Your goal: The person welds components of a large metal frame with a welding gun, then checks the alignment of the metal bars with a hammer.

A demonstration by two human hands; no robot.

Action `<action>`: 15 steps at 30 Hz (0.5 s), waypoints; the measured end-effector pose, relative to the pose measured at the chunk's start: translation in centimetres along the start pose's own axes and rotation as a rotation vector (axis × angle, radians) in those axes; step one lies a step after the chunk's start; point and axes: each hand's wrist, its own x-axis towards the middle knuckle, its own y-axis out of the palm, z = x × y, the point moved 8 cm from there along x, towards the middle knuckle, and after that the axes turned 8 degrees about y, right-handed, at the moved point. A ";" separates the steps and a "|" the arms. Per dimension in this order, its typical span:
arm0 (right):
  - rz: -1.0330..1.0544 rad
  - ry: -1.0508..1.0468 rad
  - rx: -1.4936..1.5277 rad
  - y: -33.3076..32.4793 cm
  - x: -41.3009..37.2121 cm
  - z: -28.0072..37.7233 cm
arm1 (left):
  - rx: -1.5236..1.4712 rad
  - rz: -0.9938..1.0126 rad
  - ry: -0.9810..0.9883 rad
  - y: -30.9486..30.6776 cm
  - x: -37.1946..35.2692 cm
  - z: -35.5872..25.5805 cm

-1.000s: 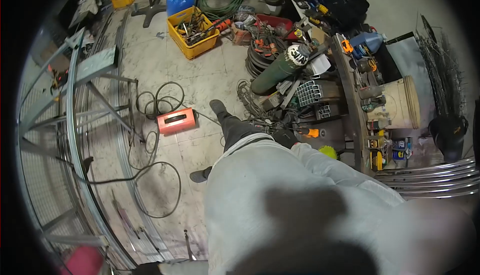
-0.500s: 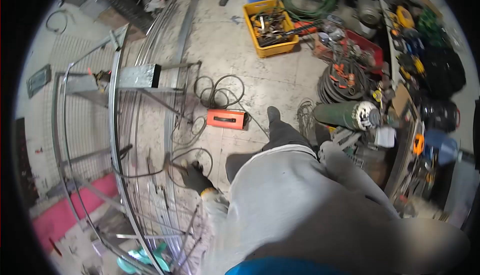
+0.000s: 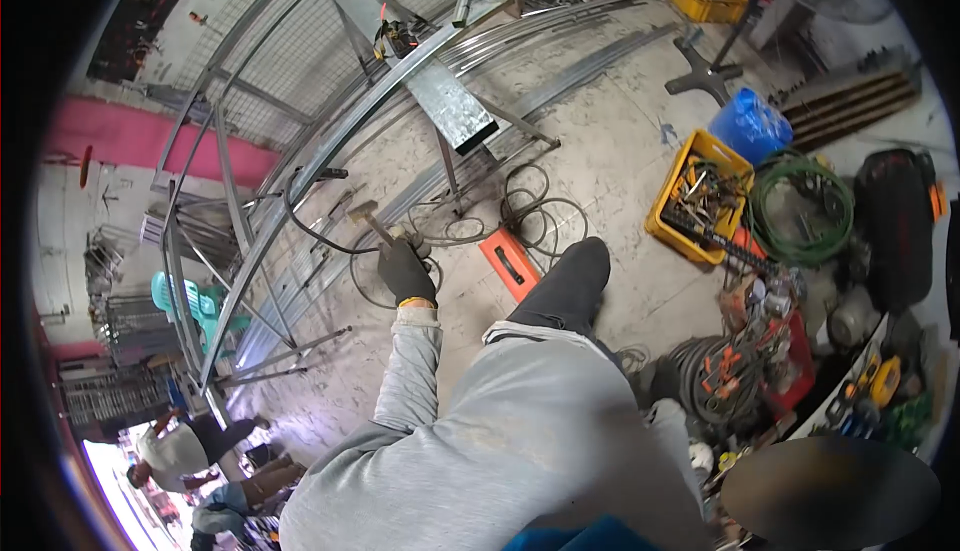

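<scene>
My left hand (image 3: pixel 405 273), in a dark glove with a yellow cuff, is closed round the handle of what looks like a hammer (image 3: pixel 366 215). Its head points up and left, over the floor beside the curved metal frame (image 3: pixel 310 166). A dark cable (image 3: pixel 320 238) runs from the frame toward this hand. Right of the hand lies an orange welding machine (image 3: pixel 509 263) with a black handle and coiled cables. My right hand (image 3: pixel 664 379) shows only as a dark patch beyond the grey sleeve, low in the view near coiled hoses; its fingers are hidden.
A yellow crate (image 3: pixel 693 243) of tools stands ahead to the right, near a green hose coil (image 3: pixel 800 209) and a blue container (image 3: pixel 750 125). Long metal bars (image 3: pixel 590 71) lie along the floor. Two other people (image 3: pixel 180 451) are at lower left, near a turquoise chair (image 3: pixel 195 301).
The view has turned, so the frame now sits higher and the other people show. My left arm reaches farther forward, and the hammer is now plainly visible in the hand.
</scene>
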 end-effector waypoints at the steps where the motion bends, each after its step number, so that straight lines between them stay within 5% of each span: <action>1: -0.009 -0.012 -0.099 -0.2 0.7 0.9 | 0.006 0.001 0.094 1.6 0.3 -1.2; 11: -0.073 -0.118 -0.369 -6.5 9.4 19.9 | -0.041 -0.049 0.366 21.3 9.0 -7.3; 13: -0.095 -0.142 -0.414 -8.6 10.3 24.9 | 0.532 -0.159 0.428 22.8 11.1 -6.3; 15: -0.125 -0.173 -0.463 -10.9 11.4 29.6 | 0.681 -0.281 0.523 25.4 9.9 -7.9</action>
